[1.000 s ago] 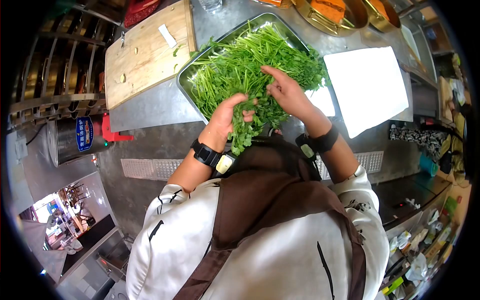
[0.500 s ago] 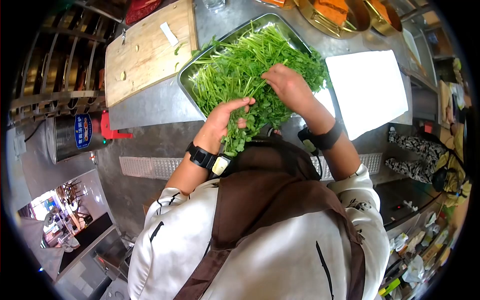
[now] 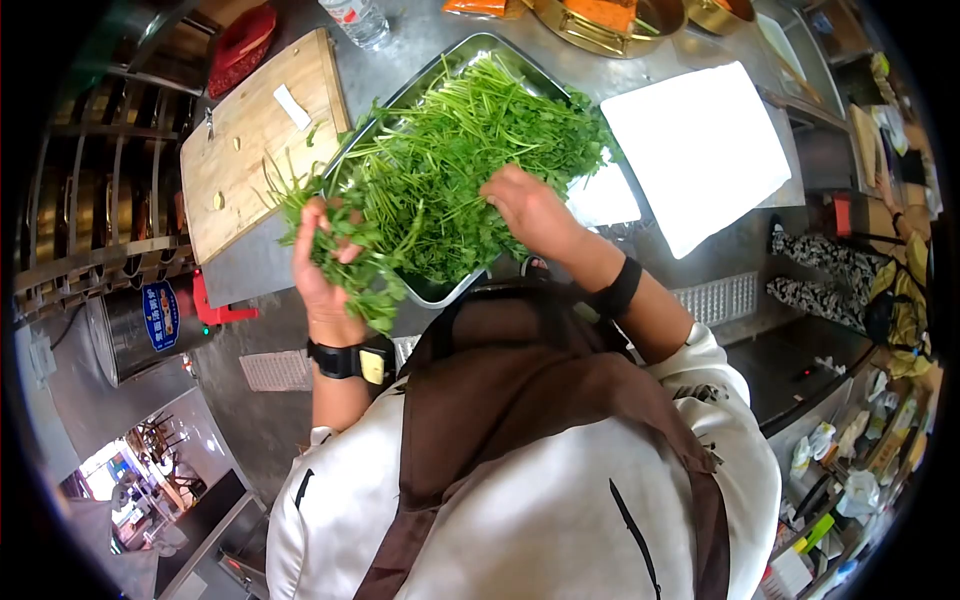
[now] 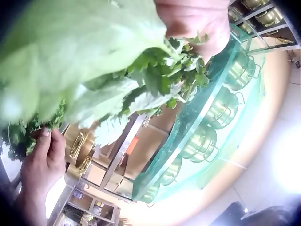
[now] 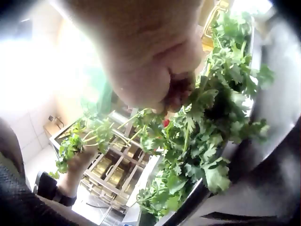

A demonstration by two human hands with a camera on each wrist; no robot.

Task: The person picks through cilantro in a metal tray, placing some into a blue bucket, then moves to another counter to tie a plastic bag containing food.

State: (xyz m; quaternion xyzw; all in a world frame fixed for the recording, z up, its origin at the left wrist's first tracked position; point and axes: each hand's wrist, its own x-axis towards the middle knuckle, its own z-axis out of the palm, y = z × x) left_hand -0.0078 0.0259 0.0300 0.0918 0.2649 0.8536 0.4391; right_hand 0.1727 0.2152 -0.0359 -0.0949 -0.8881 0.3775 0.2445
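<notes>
My left hand (image 3: 322,270) grips a bunch of cilantro (image 3: 370,262) beside the left corner of a metal tray (image 3: 437,298). The bunch's stems point up toward a cutting board and its leaves hang past the tray's edge. In the left wrist view those leaves cover much of the picture. A big heap of cilantro (image 3: 470,130) fills the tray. Over the right part of the heap, my right hand (image 3: 535,210) has its fingers curled, pinching cilantro at the fingertips. Green leaves (image 5: 207,136) lie right below those fingers in the right wrist view.
The wooden cutting board (image 3: 250,150) lies left of the tray, with small scraps on it. A white sheet (image 3: 700,155) is to the right. A plastic bottle (image 3: 358,22) and a brass pot (image 3: 600,38) stand behind. Another person in patterned trousers (image 3: 835,255) is at far right.
My left hand has moved left with the bunch of cilantro, away from the tray's middle. My right hand has gone from extended fingers to curled ones over the heap. The head view has shifted.
</notes>
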